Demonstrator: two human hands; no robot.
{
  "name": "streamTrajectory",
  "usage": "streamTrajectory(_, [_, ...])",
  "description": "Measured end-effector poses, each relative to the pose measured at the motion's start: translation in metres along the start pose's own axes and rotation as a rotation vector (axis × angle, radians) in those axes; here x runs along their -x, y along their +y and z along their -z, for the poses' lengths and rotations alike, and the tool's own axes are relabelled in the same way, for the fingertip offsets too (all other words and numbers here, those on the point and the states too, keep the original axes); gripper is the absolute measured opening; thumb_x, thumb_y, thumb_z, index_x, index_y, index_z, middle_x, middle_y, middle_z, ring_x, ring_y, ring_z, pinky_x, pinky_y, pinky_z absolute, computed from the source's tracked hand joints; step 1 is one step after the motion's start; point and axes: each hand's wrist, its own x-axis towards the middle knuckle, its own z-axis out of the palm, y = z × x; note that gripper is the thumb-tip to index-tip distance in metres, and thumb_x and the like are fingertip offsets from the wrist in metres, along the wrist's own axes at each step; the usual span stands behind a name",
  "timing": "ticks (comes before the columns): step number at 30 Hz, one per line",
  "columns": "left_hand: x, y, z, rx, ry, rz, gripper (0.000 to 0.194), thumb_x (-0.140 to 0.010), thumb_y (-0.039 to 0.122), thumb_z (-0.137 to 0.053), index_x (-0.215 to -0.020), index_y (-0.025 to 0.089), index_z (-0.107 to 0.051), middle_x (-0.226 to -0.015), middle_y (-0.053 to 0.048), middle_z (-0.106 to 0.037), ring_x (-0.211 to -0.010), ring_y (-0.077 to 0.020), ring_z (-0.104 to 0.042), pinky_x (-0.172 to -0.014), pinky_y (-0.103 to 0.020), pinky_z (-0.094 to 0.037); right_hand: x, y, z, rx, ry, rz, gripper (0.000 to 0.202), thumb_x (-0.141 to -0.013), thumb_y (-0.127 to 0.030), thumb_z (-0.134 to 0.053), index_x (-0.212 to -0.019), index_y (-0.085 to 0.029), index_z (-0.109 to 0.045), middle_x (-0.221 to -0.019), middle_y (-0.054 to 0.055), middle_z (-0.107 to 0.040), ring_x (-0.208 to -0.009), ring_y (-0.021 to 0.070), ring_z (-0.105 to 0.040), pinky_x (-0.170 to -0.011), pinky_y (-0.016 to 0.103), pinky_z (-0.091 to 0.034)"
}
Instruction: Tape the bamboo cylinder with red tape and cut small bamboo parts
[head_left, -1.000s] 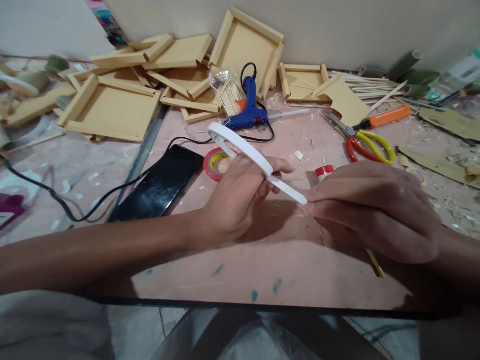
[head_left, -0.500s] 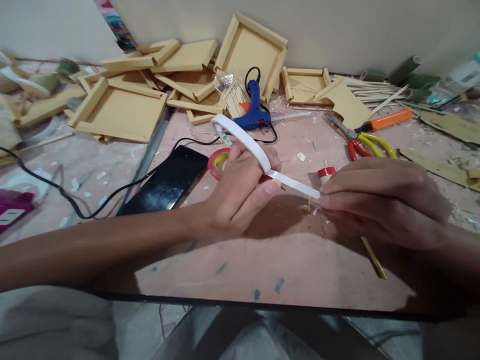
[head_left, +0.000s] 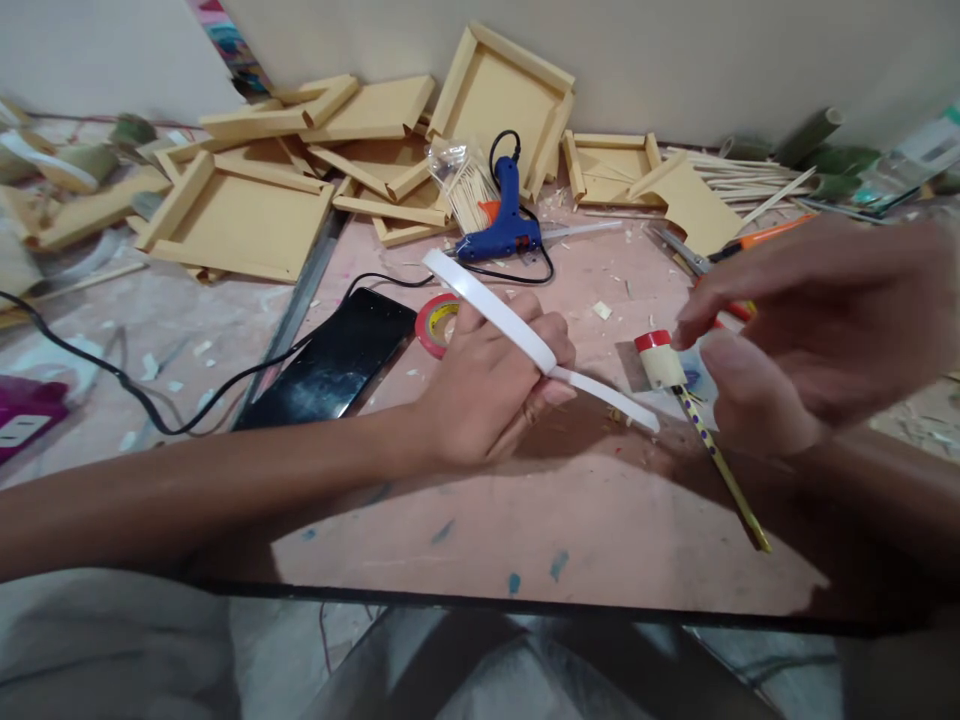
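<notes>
My left hand [head_left: 480, 390] is closed around a roll of white tape [head_left: 495, 312]; the roll's ring stands up over the knuckles. From beneath the thumb a loose tape strip [head_left: 611, 400] juts to the right, its end free in the air. My right hand [head_left: 832, 330], smeared by motion, is raised to the right with thumb and fingers apart, holding nothing. Just left of it lies a small pale cylinder with a red band [head_left: 660, 358], and a yellow patterned stick [head_left: 712, 450] extends from it toward the table's front edge.
A black phone [head_left: 334, 355] and a red tape roll [head_left: 436, 325] lie by my left hand. Behind are a blue glue gun [head_left: 504, 230] with its cord, a bag of sticks [head_left: 461, 185] and stacked cardboard trays [head_left: 240, 215]. Scissors [head_left: 679, 250] are partly hidden behind my right hand.
My right hand has let go of the tape's end and moved up and right, its fingers parting. The strip now hangs free, and the pale cylinder and stick are more exposed.
</notes>
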Motion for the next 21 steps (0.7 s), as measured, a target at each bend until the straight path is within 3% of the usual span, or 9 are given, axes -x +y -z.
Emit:
streamTrajectory(2, [0.0,0.0,0.002,-0.049,-0.009,-0.025,0.042,-0.119,0.048,-0.03,-0.094,0.022,-0.052,-0.089,-0.005,-0.072,-0.087,-0.0257,-0.059,-0.086,-0.046,-0.035,-0.003,-0.001,-0.008,-0.016,0.0,0.073,0.009,-0.098,-0.021,-0.065,-0.093,-0.029,-0.066,-0.084,0.002,-0.067,-0.07,0.0195,-0.06,-0.067,0.039,-0.05])
streamTrajectory(4, [-0.001,0.001,0.003,-0.071,-0.015,-0.04,0.039,-0.119,0.045,-0.032,-0.095,0.022,-0.052,-0.086,-0.004,-0.07,-0.085,-0.0252,-0.059,-0.088,-0.046,-0.038,-0.005,0.001,-0.019,0.01,-0.174,0.119,0.01,-0.092,-0.015,-0.07,-0.093,-0.025,-0.067,-0.084,0.001,-0.068,-0.071,0.0177,-0.06,-0.066,0.036,-0.046])
streamTrajectory(8, [0.001,0.0,0.003,-0.051,-0.002,-0.032,0.038,-0.119,0.046,-0.029,-0.098,0.023,-0.051,-0.085,-0.002,-0.069,-0.087,-0.0258,-0.06,-0.092,-0.046,-0.038,-0.003,0.009,-0.037,0.129,-0.577,0.159,0.006,-0.094,-0.024,-0.068,-0.097,-0.019,-0.067,-0.098,0.011,-0.071,-0.093,0.0278,-0.062,-0.08,0.04,-0.045])
streamTrajectory(10, [0.002,0.0,0.001,-0.051,-0.006,0.005,0.042,-0.119,0.051,-0.027,-0.097,0.024,-0.05,-0.086,-0.003,-0.069,-0.087,-0.0261,-0.061,-0.089,-0.046,-0.036,-0.002,0.01,-0.042,0.145,-0.69,0.15,0.011,-0.098,-0.028,-0.063,-0.099,-0.018,-0.067,-0.102,0.014,-0.071,-0.096,0.03,-0.061,-0.085,0.042,-0.043])
streamTrajectory(16, [0.005,0.0,0.0,-0.066,-0.017,-0.016,0.04,-0.119,0.046,-0.028,-0.097,0.023,-0.053,-0.084,-0.005,-0.069,-0.088,-0.0267,-0.059,-0.089,-0.046,-0.036,0.005,0.004,-0.048,0.116,-0.776,0.103,0.018,-0.103,-0.029,-0.06,-0.112,-0.017,-0.07,-0.118,0.018,-0.074,-0.113,0.0351,-0.061,-0.1,0.048,-0.041])
streamTrajectory(21, [0.006,-0.001,0.0,-0.125,-0.076,-0.059,0.034,-0.117,0.039,-0.034,-0.096,0.022,-0.054,-0.092,-0.006,-0.07,-0.091,-0.0263,-0.058,-0.091,-0.045,-0.039,0.009,0.005,-0.052,0.087,-0.78,0.089,0.013,-0.1,-0.022,-0.062,-0.105,-0.018,-0.073,-0.119,0.017,-0.076,-0.109,0.0334,-0.064,-0.093,0.045,-0.04])
